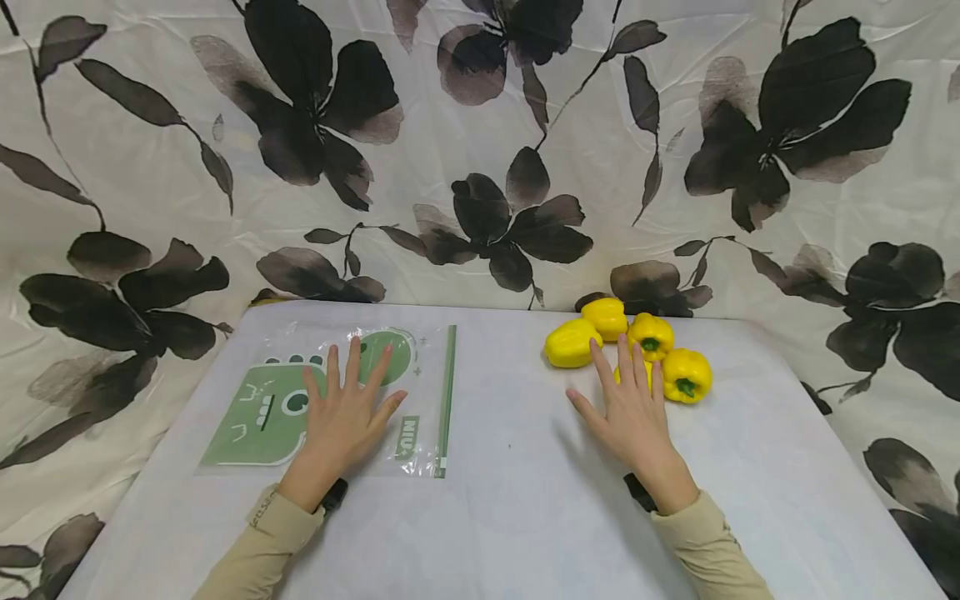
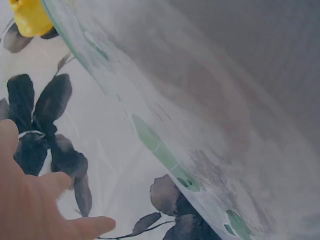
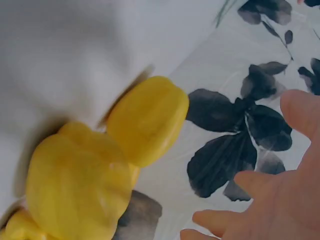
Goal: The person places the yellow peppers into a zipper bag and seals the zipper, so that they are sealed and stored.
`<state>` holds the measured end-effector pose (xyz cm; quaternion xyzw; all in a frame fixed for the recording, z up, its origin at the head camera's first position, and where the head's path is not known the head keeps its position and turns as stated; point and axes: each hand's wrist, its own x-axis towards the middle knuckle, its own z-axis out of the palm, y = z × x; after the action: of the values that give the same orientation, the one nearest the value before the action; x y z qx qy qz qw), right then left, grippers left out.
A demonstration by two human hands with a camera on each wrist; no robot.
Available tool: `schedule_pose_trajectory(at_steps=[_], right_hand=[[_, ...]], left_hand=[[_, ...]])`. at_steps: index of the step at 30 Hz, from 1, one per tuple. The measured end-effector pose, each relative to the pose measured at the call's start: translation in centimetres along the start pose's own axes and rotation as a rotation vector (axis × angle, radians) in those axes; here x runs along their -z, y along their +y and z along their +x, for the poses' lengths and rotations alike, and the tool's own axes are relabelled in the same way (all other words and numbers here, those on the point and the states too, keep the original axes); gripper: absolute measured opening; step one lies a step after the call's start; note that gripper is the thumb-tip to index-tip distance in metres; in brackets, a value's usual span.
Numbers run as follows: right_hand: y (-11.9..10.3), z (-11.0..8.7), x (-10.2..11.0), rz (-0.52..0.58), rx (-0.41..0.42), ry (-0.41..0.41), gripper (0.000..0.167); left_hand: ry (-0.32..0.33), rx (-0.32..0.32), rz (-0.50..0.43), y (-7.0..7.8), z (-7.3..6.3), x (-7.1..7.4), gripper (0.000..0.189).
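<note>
A clear plastic zip bag [image 1: 255,425] with a green cartoon print lies flat on the left of the table, its green zip strip [image 1: 448,392] toward the middle. My left hand [image 1: 345,417] is held over the bag, fingers spread and straight, gripping nothing. Several yellow bell peppers [image 1: 572,343] cluster at the back right. My right hand [image 1: 633,417], likewise spread, hovers in front of them and partly hides one. In the right wrist view, two large bell peppers [image 3: 147,120] sit beside the fingers, apart from them. The left wrist view shows the bag's printed edge [image 2: 155,145] near the fingers.
A white cloth covers the table [image 1: 495,533]. Behind it hangs a pale curtain [image 1: 420,150] with dark flower prints, which also shows along both sides. Both wrists carry a dark strap [image 1: 640,492] below beige sleeves [image 1: 708,533].
</note>
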<state>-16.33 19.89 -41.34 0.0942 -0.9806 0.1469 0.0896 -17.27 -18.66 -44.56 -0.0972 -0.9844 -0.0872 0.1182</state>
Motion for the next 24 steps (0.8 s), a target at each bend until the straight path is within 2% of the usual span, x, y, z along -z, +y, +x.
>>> schedule_pose_trajectory(at_steps=[5,9,11,15,20,24], right_hand=[[-0.4,0.6,0.5,0.183,0.007,-0.007,0.079],[-1.1,1.5,0.7,0.355,0.024,-0.02,0.074],[-1.4,2.0,0.7,0.446,0.024,-0.04,0.072],[-2.3,2.9,0.2,0.59,-0.009,-0.089,0.067],[-3.8,3.8,-0.6,0.783,-0.058,-0.182,0.061],[-5.5,4.3,-1.2,0.982,-0.12,-0.268,0.053]], left_hand=[[0.027,-0.023,-0.03,0.3,0.3,0.3,0.072],[0.026,-0.036,-0.162,1.0,0.5,0.7,0.061],[0.007,-0.033,-0.266,1.4,0.6,1.0,0.05],[-0.042,-0.022,-0.412,2.4,0.8,1.3,0.029],[-0.131,0.009,-0.509,3.6,1.1,1.2,0.018],[-0.207,0.001,-0.573,4.4,1.6,0.5,0.021]])
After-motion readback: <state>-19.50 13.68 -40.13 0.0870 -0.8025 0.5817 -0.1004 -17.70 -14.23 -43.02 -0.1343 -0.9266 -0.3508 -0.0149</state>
